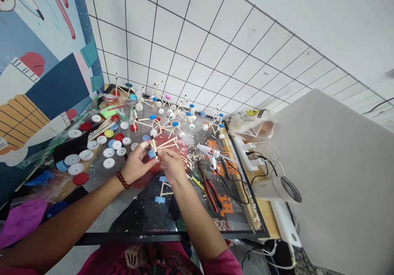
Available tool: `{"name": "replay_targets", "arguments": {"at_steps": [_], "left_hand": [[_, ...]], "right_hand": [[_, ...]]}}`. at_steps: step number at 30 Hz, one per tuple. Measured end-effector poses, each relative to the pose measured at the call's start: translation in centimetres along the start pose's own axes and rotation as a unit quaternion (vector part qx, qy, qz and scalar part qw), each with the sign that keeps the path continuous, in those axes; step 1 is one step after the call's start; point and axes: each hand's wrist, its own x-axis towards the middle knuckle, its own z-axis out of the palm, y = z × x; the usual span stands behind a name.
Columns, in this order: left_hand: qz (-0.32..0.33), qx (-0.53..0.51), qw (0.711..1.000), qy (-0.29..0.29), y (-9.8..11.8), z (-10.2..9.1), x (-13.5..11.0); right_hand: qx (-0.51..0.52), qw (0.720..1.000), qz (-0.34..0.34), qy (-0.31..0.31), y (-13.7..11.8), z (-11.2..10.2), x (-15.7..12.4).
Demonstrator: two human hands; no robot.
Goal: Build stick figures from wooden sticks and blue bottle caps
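Pinching a stick piece (154,147) w/ blue cap (151,154) between both hands, mid-table, above a dark mat (144,213). Left hand (137,164) closing thumb + fingers on cap end; right hand (172,165) gripping stick side. Stick axis running near upright, tilting slightly. Both hands equally near; glue gun (209,152) lying just to the right.

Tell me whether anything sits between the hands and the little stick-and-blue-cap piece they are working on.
Nothing visible does. The left hand and the right hand both already touch the small wooden-stick piece with a blue plastic bottle cap, pinching it from either side above the dark glossy table mat.
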Motion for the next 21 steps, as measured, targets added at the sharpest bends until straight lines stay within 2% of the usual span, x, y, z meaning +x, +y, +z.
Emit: {"name": "replay_targets", "arguments": {"at_steps": [4, 8, 15, 18, 21], "left_hand": [[-0.004, -0.016, 1.000, -0.019, 0.2, 0.3, -0.2], [-0.038, -0.048, 0.997, -0.041, 0.4, 0.7, -0.3], [-0.081, -0.125, 0.989, 0.011, 0.3, 0.1, 0.6], [-0.094, -0.192, 0.976, 0.039, 0.5, -0.2, 1.0], [-0.119, -0.265, 0.955, 0.055, 0.7, -0.4, 1.2]], "right_hand": [[-0.004, 1.000, -0.023, 0.012, -0.1, -0.8, -0.2], [0.000, 0.998, -0.058, 0.037, -1.2, -2.5, -0.9], [0.022, 0.995, -0.090, 0.022, -4.3, -4.7, -2.4], [0.048, 0.990, -0.116, 0.064, -5.5, -6.4, -2.3], [0.086, 0.973, -0.164, 0.135, -6.9, -9.2, -1.9]]}}
